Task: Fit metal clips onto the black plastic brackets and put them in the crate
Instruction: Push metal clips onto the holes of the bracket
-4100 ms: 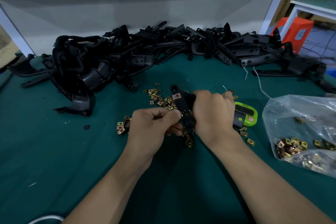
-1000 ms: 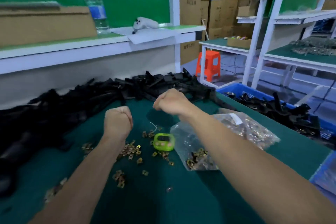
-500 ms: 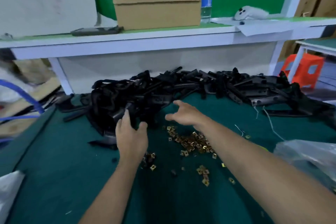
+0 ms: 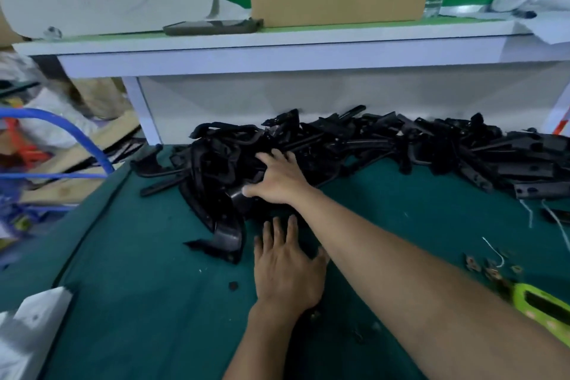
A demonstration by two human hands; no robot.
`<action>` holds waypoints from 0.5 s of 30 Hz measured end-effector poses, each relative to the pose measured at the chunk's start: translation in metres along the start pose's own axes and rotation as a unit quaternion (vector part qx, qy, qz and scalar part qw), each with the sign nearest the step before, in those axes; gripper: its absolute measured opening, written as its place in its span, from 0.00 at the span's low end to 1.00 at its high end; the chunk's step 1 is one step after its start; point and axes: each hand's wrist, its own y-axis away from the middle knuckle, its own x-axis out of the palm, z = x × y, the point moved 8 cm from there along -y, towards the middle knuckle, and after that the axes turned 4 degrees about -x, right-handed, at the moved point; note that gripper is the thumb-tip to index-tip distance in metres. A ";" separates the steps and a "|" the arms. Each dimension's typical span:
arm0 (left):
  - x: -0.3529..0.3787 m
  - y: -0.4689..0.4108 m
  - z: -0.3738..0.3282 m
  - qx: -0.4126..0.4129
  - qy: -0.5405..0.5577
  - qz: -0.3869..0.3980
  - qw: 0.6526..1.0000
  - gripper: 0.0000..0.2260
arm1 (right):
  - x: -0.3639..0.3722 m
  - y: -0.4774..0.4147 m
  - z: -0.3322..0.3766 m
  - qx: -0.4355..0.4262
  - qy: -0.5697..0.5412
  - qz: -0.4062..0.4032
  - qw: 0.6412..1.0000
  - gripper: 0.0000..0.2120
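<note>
Black plastic brackets (image 4: pixel 385 145): heaped in a long tangle along the back of the mat, directly under and beyond the right fingertips. A loose heap like this suits picking one piece out by feel.
Right hand (image 4: pixel 277 182): fingers spread and nearly straight, laid on top of the heap, with the thumb touching a curved bracket. Nothing is clasped; it seems to be sorting for a single piece.
Left hand (image 4: pixel 287 268): flat on the green mat (image 4: pixel 138 302), fingers straight and holding nothing, tips just short of the heap's near edge. It is probably placed to take or steady the chosen bracket.
Metal clips (image 4: pixel 472 263): a few scattered well off to the right of both sets of fingers, near a lime-green timer (image 4: pixel 524 298), handy for the fitting step.
Crate: not in view.
</note>
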 end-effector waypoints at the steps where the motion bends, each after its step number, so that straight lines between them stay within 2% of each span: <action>1: 0.000 0.000 0.000 0.005 -0.002 0.000 1.000 0.38 | 0.003 -0.004 0.002 -0.003 0.033 0.007 0.999 0.46; 3: -0.001 0.002 -0.001 0.014 -0.009 -0.001 1.000 0.37 | 0.000 -0.006 0.003 -0.001 0.054 -0.009 0.999 0.41; 6: -0.002 0.001 -0.002 0.014 -0.003 -0.003 1.000 0.36 | -0.024 0.001 0.000 -0.008 0.042 -0.077 0.996 0.23; 8: -0.003 0.001 -0.002 0.012 0.004 -0.006 1.000 0.35 | -0.038 0.013 -0.008 -0.010 0.033 -0.102 0.994 0.16; 12: -0.007 0.003 -0.004 0.009 0.030 -0.031 0.999 0.30 | -0.057 0.043 -0.034 0.027 -0.012 -0.118 0.993 0.14; 15: -0.020 0.006 -0.005 0.013 0.068 -0.077 0.995 0.22 | -0.078 0.067 -0.052 0.053 -0.046 -0.171 0.983 0.11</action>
